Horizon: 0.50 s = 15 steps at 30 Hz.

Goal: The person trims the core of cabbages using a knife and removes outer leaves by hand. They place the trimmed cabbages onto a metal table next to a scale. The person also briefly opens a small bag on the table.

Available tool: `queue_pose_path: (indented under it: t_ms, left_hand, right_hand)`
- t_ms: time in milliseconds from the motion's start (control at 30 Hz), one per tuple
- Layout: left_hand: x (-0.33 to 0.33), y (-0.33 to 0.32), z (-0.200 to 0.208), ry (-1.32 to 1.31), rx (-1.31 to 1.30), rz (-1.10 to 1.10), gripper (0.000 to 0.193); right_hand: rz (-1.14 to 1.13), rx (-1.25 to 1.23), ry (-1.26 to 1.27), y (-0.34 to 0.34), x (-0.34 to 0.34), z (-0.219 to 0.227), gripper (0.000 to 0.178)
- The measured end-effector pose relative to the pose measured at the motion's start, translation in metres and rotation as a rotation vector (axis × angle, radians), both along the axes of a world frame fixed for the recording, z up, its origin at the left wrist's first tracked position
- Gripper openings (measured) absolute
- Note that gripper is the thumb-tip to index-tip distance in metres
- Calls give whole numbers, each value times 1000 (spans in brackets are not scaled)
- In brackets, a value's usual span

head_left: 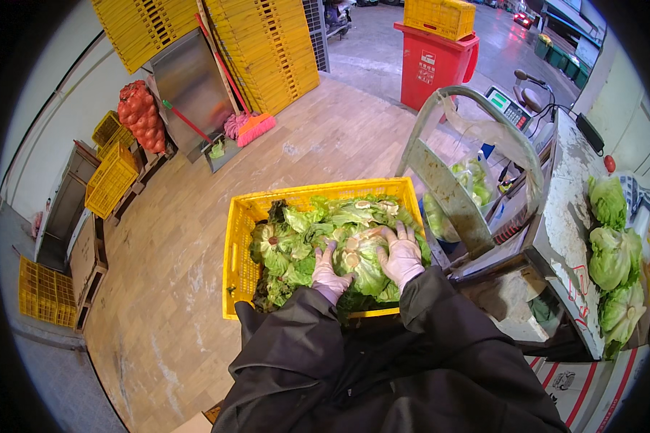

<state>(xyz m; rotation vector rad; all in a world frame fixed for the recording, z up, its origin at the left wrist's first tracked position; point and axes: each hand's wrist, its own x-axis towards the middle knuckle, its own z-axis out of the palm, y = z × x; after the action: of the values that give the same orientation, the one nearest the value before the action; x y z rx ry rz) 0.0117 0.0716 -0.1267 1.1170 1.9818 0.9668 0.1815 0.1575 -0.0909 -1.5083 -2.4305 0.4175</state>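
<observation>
A yellow plastic crate in front of me is filled with lettuce leaves and trimmed lettuce with pale cut stems. Both my hands wear thin whitish gloves and reach down into it. My left hand rests on the leaves at the left side of a pale green lettuce head, thumb and fingers apart. On the right side of that head lies my right hand, its fingers spread over the leaves. Neither hand is visibly closed round anything. The undersides of the fingers are partly hidden by leaves.
To the right stands a worn table with lettuce heads, beside a metal-framed chair and a scale. Stacked yellow crates, a pink broom, an onion sack and a red bin stand farther off.
</observation>
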Motion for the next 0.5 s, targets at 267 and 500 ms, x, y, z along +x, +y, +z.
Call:
queue_pose_path:
  t_ms: [267,500]
  left_hand:
    - [-7,1,-10,-20,122,-31,72]
    - [2,-3,-6,159,-6,-66,68]
  right_hand:
    - [124,-127,-79,-55,-15,-8,89]
    - [166,-206,68,-43,-11,-15,85]
